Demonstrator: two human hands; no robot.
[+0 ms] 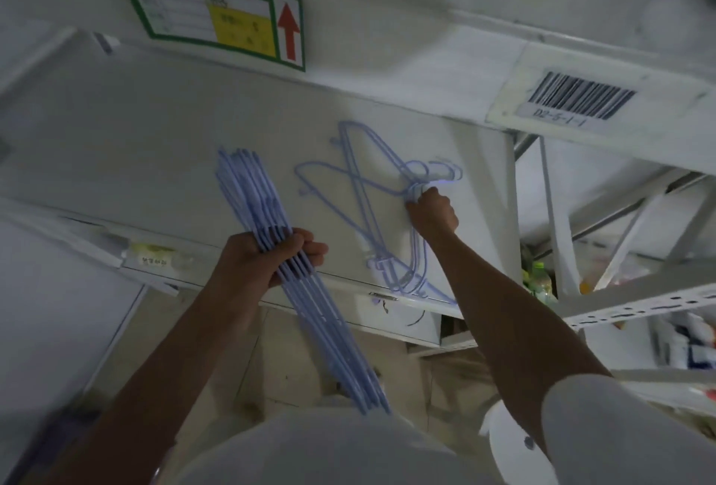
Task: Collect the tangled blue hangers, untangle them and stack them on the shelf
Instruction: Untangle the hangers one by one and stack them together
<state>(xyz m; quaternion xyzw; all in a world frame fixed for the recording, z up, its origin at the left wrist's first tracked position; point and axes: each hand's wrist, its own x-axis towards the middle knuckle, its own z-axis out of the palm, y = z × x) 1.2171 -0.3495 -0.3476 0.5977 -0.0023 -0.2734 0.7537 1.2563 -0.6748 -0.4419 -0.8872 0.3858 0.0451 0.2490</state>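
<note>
On the white shelf (128, 143), toward its right edge, lie about three or four tangled blue hangers (368, 190), their hooks pinched in the closed right hand (432, 209). Over the front edge, the left hand (263, 256) clamps one neat bundle of roughly seven or eight straightened hangers (294, 275), its lower end hanging past the shelf. A green-bordered label (217, 16) and one barcode sticker (581, 97) sit on the beam above in this dim storeroom, with bottles (538, 279) on racking right.

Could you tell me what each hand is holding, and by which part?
Left hand: bundle of hangers, gripped mid-length. Right hand: loose hangers on the shelf, by their hooks.
</note>
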